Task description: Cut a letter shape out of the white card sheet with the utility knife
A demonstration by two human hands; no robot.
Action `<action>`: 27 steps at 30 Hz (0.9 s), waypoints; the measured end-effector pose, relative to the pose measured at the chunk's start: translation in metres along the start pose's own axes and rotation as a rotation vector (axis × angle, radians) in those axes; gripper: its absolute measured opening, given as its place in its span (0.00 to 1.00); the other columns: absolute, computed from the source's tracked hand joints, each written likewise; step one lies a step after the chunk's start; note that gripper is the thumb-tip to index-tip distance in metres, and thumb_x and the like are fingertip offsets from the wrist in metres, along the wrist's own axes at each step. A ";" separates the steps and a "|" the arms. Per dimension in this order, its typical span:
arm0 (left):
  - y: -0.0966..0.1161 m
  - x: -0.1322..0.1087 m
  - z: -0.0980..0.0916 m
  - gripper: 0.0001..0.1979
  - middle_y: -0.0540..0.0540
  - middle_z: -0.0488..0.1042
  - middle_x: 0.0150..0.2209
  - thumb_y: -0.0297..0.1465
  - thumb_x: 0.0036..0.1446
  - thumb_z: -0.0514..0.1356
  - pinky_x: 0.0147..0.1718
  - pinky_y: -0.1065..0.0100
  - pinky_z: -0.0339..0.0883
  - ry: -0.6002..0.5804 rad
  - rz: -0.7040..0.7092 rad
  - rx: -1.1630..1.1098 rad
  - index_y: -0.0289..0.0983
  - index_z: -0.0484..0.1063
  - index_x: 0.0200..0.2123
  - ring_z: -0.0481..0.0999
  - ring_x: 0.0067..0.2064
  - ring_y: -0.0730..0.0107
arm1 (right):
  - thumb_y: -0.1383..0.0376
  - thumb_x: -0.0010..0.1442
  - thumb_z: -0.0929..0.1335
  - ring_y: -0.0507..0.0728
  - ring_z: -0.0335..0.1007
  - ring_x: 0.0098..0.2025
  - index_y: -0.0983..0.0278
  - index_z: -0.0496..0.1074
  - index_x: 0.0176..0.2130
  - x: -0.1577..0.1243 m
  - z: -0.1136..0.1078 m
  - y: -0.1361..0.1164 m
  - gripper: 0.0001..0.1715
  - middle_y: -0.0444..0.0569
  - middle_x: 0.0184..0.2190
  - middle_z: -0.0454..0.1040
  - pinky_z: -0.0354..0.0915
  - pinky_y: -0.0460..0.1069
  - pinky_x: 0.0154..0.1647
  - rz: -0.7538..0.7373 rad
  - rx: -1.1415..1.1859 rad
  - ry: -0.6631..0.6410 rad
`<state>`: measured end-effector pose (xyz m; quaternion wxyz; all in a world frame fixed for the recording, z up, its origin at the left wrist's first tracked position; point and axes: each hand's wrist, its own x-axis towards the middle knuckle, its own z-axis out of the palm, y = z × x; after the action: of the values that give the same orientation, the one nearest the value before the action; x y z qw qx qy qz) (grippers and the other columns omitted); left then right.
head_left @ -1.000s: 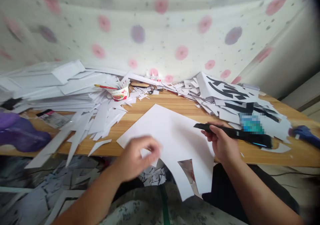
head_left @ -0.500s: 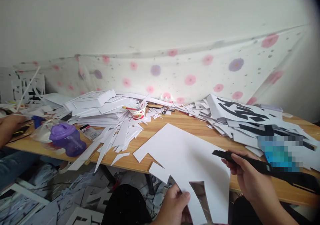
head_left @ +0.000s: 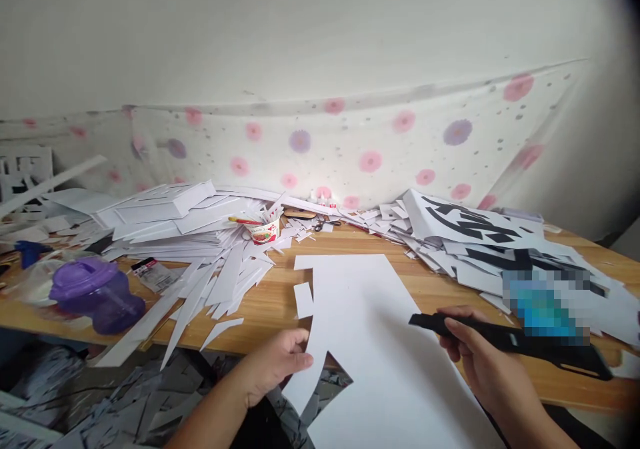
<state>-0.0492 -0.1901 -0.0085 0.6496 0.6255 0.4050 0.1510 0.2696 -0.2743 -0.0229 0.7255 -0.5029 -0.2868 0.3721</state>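
Observation:
A large white sheet of card (head_left: 370,329) with notches cut from its left edge lies across the front of the wooden table (head_left: 270,302) and hangs over the edge toward me. My left hand (head_left: 273,366) pinches the sheet's left edge beside a notch. My right hand (head_left: 480,362) is closed around a long black cutting tool (head_left: 505,342), whose tip rests over the sheet's right side.
Heaps of white paper strips and sheets (head_left: 190,236) cover the table's left and back. Black-printed sheets (head_left: 480,236) are piled at the right. A purple cup (head_left: 97,292), a small paper cup with a pencil (head_left: 263,229) and scissors (head_left: 325,224) sit nearby. Scraps litter the floor (head_left: 75,396).
The white sheet has been turned and pulled toward me. My left hand moved from its bottom edge to its left edge. The view shifted slightly right and the black tool stayed in my right hand.

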 end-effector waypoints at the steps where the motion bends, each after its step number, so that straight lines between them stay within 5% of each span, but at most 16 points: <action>1: 0.003 0.004 -0.007 0.28 0.43 0.77 0.35 0.48 0.44 0.64 0.30 0.71 0.59 0.010 -0.013 0.062 0.32 0.71 0.42 0.72 0.31 0.67 | 0.58 0.45 0.77 0.52 0.66 0.22 0.64 0.77 0.32 -0.001 0.002 0.003 0.15 0.45 0.21 0.72 0.59 0.44 0.18 -0.004 -0.029 -0.010; 5: 0.017 0.015 -0.022 0.16 0.44 0.79 0.40 0.35 0.50 0.58 0.39 0.65 0.64 0.136 0.019 0.386 0.37 0.75 0.42 0.75 0.41 0.59 | 0.55 0.46 0.76 0.53 0.65 0.22 0.65 0.77 0.33 -0.004 0.010 0.014 0.18 0.46 0.20 0.72 0.59 0.46 0.20 0.018 -0.174 -0.027; 10: 0.018 0.020 -0.027 0.15 0.39 0.74 0.48 0.32 0.57 0.55 0.55 0.47 0.58 0.452 0.103 0.775 0.39 0.74 0.47 0.69 0.53 0.48 | 0.55 0.50 0.75 0.53 0.66 0.23 0.64 0.76 0.34 -0.006 0.008 0.015 0.17 0.45 0.20 0.71 0.60 0.45 0.21 0.057 -0.285 -0.021; 12: 0.013 0.020 -0.027 0.17 0.39 0.69 0.55 0.33 0.60 0.53 0.61 0.47 0.54 0.502 0.160 0.842 0.38 0.72 0.51 0.63 0.59 0.49 | 0.55 0.49 0.75 0.53 0.66 0.23 0.64 0.75 0.34 -0.002 0.008 0.011 0.17 0.45 0.20 0.72 0.60 0.46 0.21 0.051 -0.299 -0.035; 15: 0.006 0.020 -0.023 0.21 0.44 0.61 0.64 0.36 0.60 0.57 0.67 0.53 0.51 0.429 0.232 0.924 0.41 0.67 0.57 0.57 0.66 0.56 | 0.55 0.48 0.75 0.54 0.68 0.23 0.64 0.75 0.34 0.008 0.022 0.001 0.18 0.47 0.22 0.74 0.62 0.47 0.21 0.050 -0.258 -0.130; 19: 0.002 0.022 -0.010 0.33 0.46 0.50 0.69 0.45 0.59 0.59 0.68 0.50 0.51 0.221 0.244 1.081 0.42 0.57 0.64 0.48 0.70 0.55 | 0.55 0.51 0.74 0.54 0.70 0.24 0.63 0.74 0.37 0.021 0.071 0.000 0.17 0.46 0.23 0.74 0.65 0.48 0.25 0.014 -0.317 -0.302; 23: 0.003 0.028 0.001 0.40 0.45 0.43 0.71 0.48 0.55 0.62 0.69 0.45 0.46 0.124 0.242 1.134 0.45 0.52 0.66 0.42 0.71 0.53 | 0.56 0.52 0.71 0.52 0.65 0.21 0.62 0.73 0.41 0.038 0.122 0.019 0.18 0.40 0.18 0.70 0.64 0.48 0.24 -0.030 -0.415 -0.455; 27: 0.001 0.030 0.001 0.39 0.45 0.41 0.71 0.48 0.54 0.63 0.68 0.41 0.43 0.091 0.256 1.151 0.51 0.52 0.66 0.39 0.72 0.52 | 0.57 0.52 0.71 0.53 0.67 0.24 0.61 0.73 0.37 0.053 0.137 0.043 0.13 0.42 0.22 0.72 0.66 0.50 0.27 -0.056 -0.461 -0.511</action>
<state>-0.0291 -0.1692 -0.0178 0.1644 0.9141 0.3705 0.0108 0.1801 -0.1500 -0.0163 0.5073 -0.5360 -0.5498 0.3912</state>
